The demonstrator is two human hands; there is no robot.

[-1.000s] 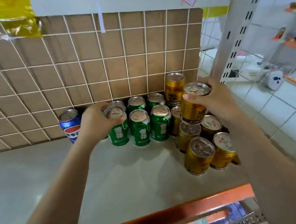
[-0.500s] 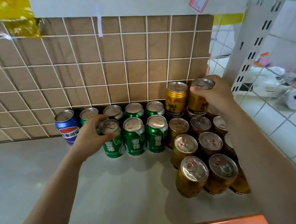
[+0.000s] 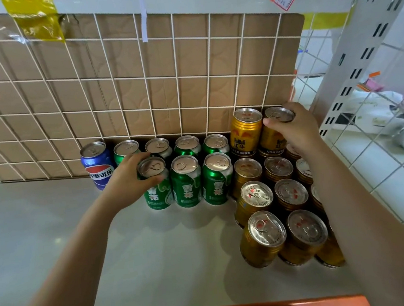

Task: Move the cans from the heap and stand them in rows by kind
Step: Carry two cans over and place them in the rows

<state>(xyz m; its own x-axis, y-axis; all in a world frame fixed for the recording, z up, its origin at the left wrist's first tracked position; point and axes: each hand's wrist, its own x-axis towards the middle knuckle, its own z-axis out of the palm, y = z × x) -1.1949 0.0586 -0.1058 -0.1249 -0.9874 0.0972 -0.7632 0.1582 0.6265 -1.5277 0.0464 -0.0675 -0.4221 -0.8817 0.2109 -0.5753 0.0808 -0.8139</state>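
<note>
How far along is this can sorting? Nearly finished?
Mostly done, it seems. Green aluminium cans stand upright in two rows by the wire grid, gold drink cans in rows to their right, one blue cola can alone at the left. In hand: the left hand grips the front-left green can; the right hand grips a raised gold can at the back. No heap shows, so what remains is unclear.

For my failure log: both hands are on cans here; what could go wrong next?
The right hand holds a gold can that seems to perch on lower cans' lids; released off-centre, it may topple. The left hand grips a green can close beside its neighbour, which a nudge could knock.
</note>
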